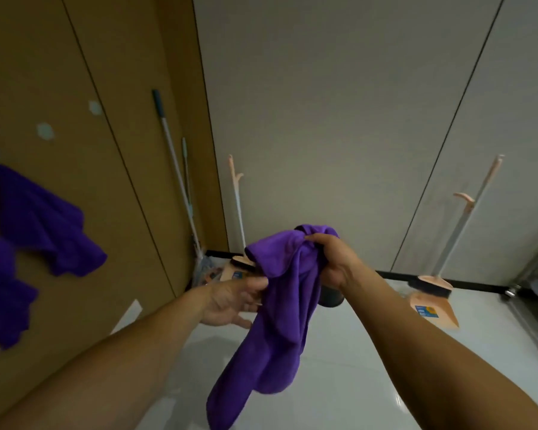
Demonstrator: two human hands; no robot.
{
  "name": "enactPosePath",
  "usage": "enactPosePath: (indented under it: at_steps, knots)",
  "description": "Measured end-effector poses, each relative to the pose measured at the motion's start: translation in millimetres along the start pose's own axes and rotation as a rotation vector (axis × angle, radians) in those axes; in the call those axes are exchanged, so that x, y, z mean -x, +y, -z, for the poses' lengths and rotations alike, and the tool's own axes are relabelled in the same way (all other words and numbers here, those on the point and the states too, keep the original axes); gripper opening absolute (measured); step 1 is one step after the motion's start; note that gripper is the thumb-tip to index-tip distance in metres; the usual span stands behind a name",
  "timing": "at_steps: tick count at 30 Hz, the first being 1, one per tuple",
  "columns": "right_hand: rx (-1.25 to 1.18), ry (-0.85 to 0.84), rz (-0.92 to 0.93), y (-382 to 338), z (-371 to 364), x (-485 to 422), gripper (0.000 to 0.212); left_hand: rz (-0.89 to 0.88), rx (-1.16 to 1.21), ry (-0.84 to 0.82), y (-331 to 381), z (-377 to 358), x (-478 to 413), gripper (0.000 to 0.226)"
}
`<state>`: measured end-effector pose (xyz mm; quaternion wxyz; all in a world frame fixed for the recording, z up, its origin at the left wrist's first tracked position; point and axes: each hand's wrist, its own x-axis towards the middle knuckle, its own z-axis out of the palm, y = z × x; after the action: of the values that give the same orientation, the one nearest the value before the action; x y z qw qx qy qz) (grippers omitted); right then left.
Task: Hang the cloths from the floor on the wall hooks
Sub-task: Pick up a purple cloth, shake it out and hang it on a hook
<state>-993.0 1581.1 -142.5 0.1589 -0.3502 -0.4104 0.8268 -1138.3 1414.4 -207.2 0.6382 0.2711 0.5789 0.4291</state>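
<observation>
Purple cloth (pixel 280 308): soft, bunched, gripped by right hand (pixel 330 259), left hand (pixel 233 302).

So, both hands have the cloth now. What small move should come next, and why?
Probably lift the cloth left toward the nearest free hook. The right hand grips its bunched top, and the left hand pinches an edge. Two hung cloths are on the brown wall, and that hook looks bare.

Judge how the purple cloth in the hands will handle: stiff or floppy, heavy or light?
Probably floppy: the purple cloth droops in loose folds below the right hand. Likely light: a bunched grip holds it up. Its free tail may swing.
</observation>
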Motion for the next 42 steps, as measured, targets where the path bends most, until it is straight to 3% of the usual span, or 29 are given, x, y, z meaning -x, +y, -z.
enactPosePath:
  at_steps: [2,4,6,8,10,12,19,22,26,29,31,34,36,38,39,42]
  knots:
    - [-0.018,-0.055,-0.018,-3,-19,-3,0.018,0.017,-0.125,-0.025,-5,-1,7,0.049]
    - [-0.057,-0.112,-0.007,-6,-39,-4,0.013,-0.035,-0.156,0.087,3,-5,11,0.058]
    - [-0.035,-0.172,0.038,-7,-53,-4,0.005,-0.116,-0.067,0.212,14,0,17,0.063]
    - [0.106,-0.203,0.065,-6,-56,-5,0.023,-0.203,0.064,0.256,26,14,25,0.059]
    - [0.326,-0.134,0.069,0,-56,-5,0.031,-0.269,0.189,0.317,38,31,36,0.048]
    - [0.448,-0.083,0.047,6,-59,-1,0.008,-0.32,0.284,0.376,47,46,47,0.036]
    - [0.182,0.144,0.273,-9,-71,-5,0.018,-0.439,0.407,0.57,60,79,65,0.038]
    - [0.253,0.179,0.263,-3,-72,-8,0.022,-0.553,0.409,0.712,68,95,72,0.028]
    - [0.477,0.151,0.228,8,-74,-16,0.016,-0.607,0.465,0.755,85,104,85,0.021]
    - [0.621,0.165,0.251,4,-74,-18,0.021,-0.619,0.435,0.784,97,112,93,0.03]
    - [0.493,0.224,0.255,-1,-72,-20,0.029,-0.599,0.424,0.766,99,119,99,0.03]
    - [0.333,0.118,0.152,-1,-61,-19,0.03,-0.521,0.394,0.72,93,131,108,0.03]
    - [0.526,0.077,0.059,11,-51,-18,0.034,-0.47,0.346,0.724,87,138,113,0.029]
    - [0.812,0.162,0.101,20,-44,-18,0.033,-0.421,0.31,0.766,85,141,118,0.026]
    - [0.844,0.225,0.145,20,-44,-21,0.031,-0.409,0.307,0.804,86,143,121,0.024]
    - [0.551,0.246,0.22,12,-49,-25,0.024,-0.439,0.351,0.933,92,150,128,0.024]
